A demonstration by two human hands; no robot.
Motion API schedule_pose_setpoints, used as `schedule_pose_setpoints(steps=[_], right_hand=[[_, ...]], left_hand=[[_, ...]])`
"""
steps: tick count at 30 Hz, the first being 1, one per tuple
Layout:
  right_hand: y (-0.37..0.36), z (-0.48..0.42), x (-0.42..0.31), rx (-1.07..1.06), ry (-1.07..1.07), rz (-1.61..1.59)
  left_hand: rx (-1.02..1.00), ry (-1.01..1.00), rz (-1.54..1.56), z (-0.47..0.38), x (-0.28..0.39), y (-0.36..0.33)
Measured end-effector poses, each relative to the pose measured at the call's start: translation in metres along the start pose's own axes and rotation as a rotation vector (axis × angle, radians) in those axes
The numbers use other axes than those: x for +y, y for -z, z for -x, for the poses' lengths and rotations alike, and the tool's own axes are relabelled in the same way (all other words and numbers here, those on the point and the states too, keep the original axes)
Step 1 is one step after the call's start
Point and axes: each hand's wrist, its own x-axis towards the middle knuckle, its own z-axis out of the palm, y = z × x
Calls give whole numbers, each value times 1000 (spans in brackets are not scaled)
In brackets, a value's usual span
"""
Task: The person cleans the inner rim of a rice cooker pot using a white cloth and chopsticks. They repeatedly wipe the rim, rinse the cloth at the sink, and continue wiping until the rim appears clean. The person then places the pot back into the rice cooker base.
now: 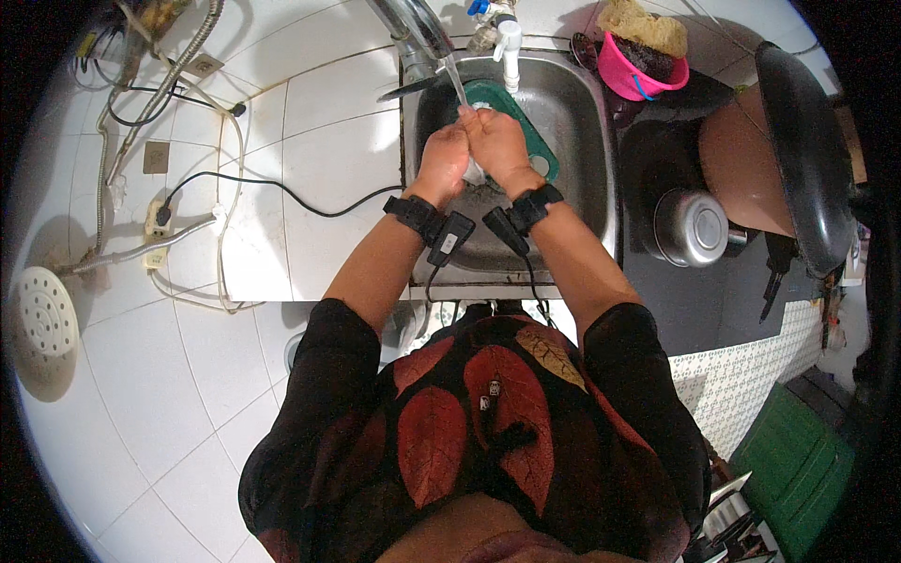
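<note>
Water runs from the metal faucet onto my two hands over the stainless steel sink. My left hand is curled with the fingers turned inward, pressed beside my right hand. My right hand is also curled, its knuckles right under the stream. Something whitish shows just below and between the hands; whether it is an object or splashing water I cannot tell. Under the hands, a green plastic board with a round hole leans in the basin. What my fingers enclose is hidden.
A white plastic tap stands behind the sink. To the right are a pink bucket holding scrubbers, a metal pot and a large black lid. A black cable crosses the white tiled counter at left.
</note>
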Motion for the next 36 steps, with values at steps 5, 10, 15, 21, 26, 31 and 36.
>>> schedule_pose_setpoints(steps=[5,10,15,21,26,31,36], right_hand=[[0,15,-8,-23,49,-55],[11,-3,3,-55,-164,158],[0,20,-5,2,23,-85],[-1,3,18,41,-15,-30],[49,2,39,-377,-522,-713],[64,18,21,-542,-391,-834],[61,8,28,-433,-361,-944]], left_hand=[[-253,-682,-1083,-7,2,24],[21,28,79,-7,-24,-1],[-131,-559,-277,-12,-15,10],[-6,-119,19,13,-4,-10],[-96,77,223,6,12,-7],[-133,150,235,-1,25,6],[-174,-10,-316,24,48,-1]])
